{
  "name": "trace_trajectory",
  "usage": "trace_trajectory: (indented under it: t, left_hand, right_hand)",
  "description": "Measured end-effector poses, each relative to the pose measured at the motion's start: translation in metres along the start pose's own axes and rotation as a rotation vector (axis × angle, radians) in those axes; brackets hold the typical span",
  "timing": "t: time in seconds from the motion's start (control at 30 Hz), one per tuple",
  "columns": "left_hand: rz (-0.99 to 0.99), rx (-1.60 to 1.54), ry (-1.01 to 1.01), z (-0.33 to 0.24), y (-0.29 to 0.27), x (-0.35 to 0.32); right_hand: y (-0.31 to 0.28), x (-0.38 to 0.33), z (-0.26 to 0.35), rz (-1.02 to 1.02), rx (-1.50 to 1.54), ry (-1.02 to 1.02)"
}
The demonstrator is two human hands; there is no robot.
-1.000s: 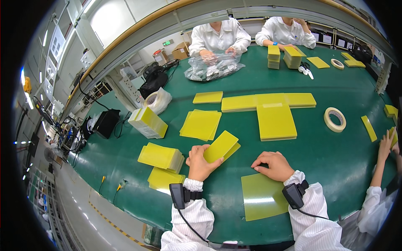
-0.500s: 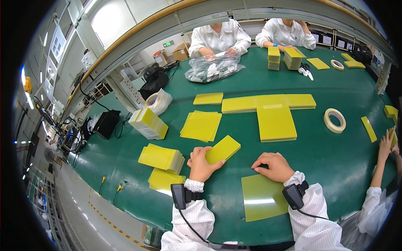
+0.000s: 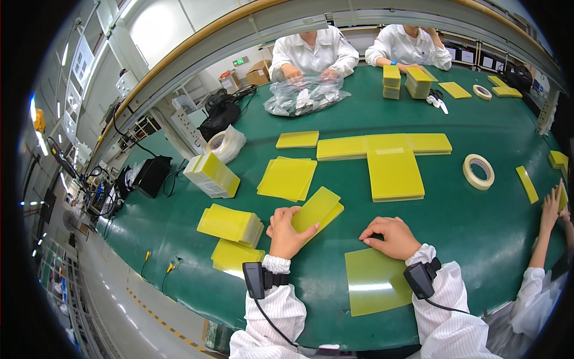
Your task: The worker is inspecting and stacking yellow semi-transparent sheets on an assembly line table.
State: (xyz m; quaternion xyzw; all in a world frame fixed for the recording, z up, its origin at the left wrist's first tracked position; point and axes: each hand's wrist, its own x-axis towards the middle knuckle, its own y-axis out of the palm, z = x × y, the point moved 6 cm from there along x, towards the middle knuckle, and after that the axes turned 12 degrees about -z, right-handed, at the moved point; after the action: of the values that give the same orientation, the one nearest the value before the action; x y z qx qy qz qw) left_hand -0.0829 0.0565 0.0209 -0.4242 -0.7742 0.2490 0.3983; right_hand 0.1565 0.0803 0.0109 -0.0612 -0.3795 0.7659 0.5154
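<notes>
My left hand (image 3: 285,230) grips a small stack of yellow rectangular sheets (image 3: 317,210), held tilted just above the green table (image 3: 478,221). My right hand (image 3: 391,237) rests fingers-down on the table, touching the top edge of a larger, thin greenish-yellow sheet (image 3: 375,281) that lies flat by the front edge. Both wrists wear black bands with cables.
Stacks of yellow sheets lie at my left (image 3: 232,224), ahead (image 3: 287,178) and in the middle (image 3: 394,173). A wrapped bundle (image 3: 211,173) and tape rolls (image 3: 479,170) are nearby. Two people in white sit opposite with a plastic bag (image 3: 305,96). Another person's hand (image 3: 550,203) reaches in at right.
My left hand has lifted and tilted the small yellow stack slightly up and to the right. My right hand has stayed put on the sheet's edge.
</notes>
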Motion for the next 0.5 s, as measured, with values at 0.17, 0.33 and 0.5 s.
trace_trajectory:
  t: [0.17,0.33,0.5]
  left_hand:
    - [0.016,0.030,-0.008,0.0021,0.0033,-0.0018]
    - [0.041,0.108,-0.004,0.0043,0.0086,-0.0041]
    - [0.045,0.197,0.049,0.0023,0.0083,-0.0054]
  right_hand:
    - [0.0006,0.0006,0.0001,0.007,0.006,0.001]
    - [0.0008,0.0001,-0.0016,0.013,-0.037,0.014]
    - [0.0004,0.0005,0.0001,-0.001,0.000,-0.011]
